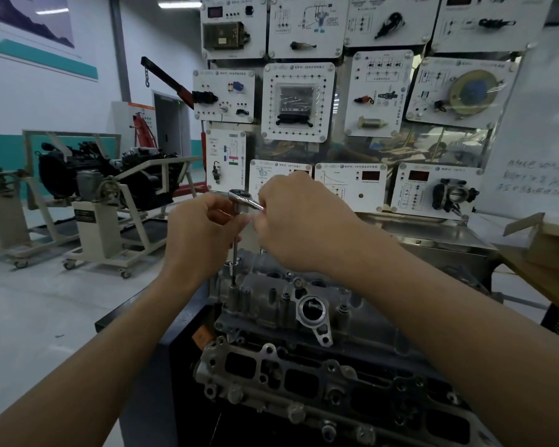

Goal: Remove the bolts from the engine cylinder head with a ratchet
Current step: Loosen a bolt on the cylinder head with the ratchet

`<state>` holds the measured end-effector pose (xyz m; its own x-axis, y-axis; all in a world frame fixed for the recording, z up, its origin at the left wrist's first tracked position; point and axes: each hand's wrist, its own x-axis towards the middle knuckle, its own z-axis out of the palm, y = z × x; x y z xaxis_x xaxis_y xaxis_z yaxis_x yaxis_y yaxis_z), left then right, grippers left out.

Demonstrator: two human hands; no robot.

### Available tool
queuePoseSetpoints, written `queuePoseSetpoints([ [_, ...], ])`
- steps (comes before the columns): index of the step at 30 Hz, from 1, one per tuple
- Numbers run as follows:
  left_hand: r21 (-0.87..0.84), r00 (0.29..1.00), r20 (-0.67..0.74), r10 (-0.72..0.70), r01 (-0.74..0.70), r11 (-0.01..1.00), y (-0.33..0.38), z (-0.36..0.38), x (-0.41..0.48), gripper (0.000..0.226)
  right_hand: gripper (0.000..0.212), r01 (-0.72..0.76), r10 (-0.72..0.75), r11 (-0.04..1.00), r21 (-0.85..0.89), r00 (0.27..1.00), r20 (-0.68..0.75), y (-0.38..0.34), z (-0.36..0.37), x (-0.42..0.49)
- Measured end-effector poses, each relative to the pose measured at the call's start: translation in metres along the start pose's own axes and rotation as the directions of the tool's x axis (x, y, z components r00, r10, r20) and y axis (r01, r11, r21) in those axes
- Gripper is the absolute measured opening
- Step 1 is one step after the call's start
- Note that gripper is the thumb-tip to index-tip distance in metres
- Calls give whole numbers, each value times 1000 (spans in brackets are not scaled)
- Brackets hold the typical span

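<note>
Forearms [433, 317] converging over cylinder head [271, 304], left hand [200, 233] curled round ratchet extension [236, 245] (upright), right hand [304, 221] gripping handle [254, 205].

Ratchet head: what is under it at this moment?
A thin extension bar drops from the ratchet head to the cylinder head. The left hand covers its upper part, and the bolt at its foot cannot be seen. The right hand grips the handle.

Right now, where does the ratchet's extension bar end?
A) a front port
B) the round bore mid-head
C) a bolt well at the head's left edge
C: the extension bar drops from the ratchet into a well at the left edge of the cylinder head.
</note>
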<state>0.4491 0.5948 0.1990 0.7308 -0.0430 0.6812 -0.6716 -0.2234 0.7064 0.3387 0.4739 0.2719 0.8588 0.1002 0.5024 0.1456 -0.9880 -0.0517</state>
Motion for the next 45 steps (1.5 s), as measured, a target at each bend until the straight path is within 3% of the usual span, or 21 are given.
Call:
queuePoseSetpoints([
  [3, 129, 995, -66, 77, -68, 989, 1, 3, -3, 32, 44, -18, 18, 999, -34, 1000, -9, -9, 1, -5],
  [7, 67, 998, -36, 53, -51, 996, -5, 2, 3, 31, 17, -69, 65, 995, -70, 997, -51, 8, 8, 1],
  [11, 41, 998, 7, 63, -63, 997, -6, 9, 9, 29, 30, -112, 110, 993, -27, 991, -73, 24, 14, 4],
  [17, -63, 1000, -10, 15, -15, 998, -12, 17, 8, 25, 33, -91, 86, 995, -43, 990, -110, 22, 13, 6],
  [22, -128, 1000, -6, -13, 12, 992, -13, 15, 5, 22, 23, -69, 64, 997, -40, 992, -112, 13, 11, 2],
  [28, -144, 1000, -21, 20, -23, 989, -15, 14, 3, 21, 34, -84, 79, 996, -43, 991, -104, 3, 6, 1],
  [45, -327, 999, 33, -5, 15, 945, -19, 23, 3, 17, 31, -142, 144, 988, 55, 989, -45, 13, 5, 2],
])
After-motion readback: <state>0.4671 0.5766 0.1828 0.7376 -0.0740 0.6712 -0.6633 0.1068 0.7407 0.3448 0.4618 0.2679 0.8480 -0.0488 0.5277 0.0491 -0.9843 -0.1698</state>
